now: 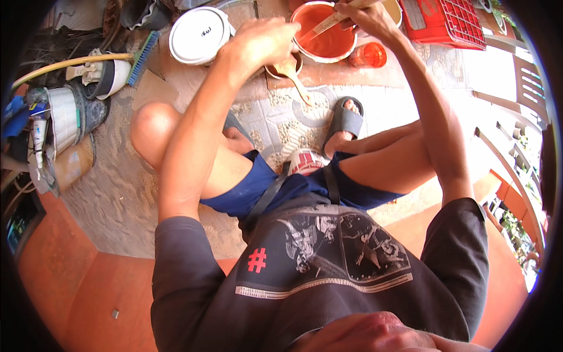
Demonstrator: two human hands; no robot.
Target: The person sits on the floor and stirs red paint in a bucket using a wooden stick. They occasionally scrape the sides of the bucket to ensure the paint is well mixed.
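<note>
One round, white-rimmed bucket (326,60) of orange-red paint (338,44) stood at about half past twelve, ahead of the crouching person. Bare right hand (370,19) at the bucket's one o'clock side, fingers closed round a flat, pale wooden stick (333,22). Stick slanted toward eight o'clock, its lower end inside the bucket's mouth and stained orange-red. Bare left hand (265,42) at twelve o'clock, just beside the bucket's nine o'clock rim; fingers bent, tips toward the rim. Could not tell whether they gripped it or only hung near.

Under the left hand, a small, round, dark-insided pot (270,72); a flat, tan wooden tool (288,69), broad at the top, lay across it, handle pointing to five o'clock. Just beside the bucket, at its four o'clock, a small, translucent orange-red cup (373,56). At eleven o'clock, a tub with a round white lid (199,36), dark marking on top. Between one and two, a red plastic lattice crate (448,23). Near ten, a blue-bristled broom (142,58) with a yellow handle; beyond, toward half past nine, a ribbed white bucket (63,117).
</note>
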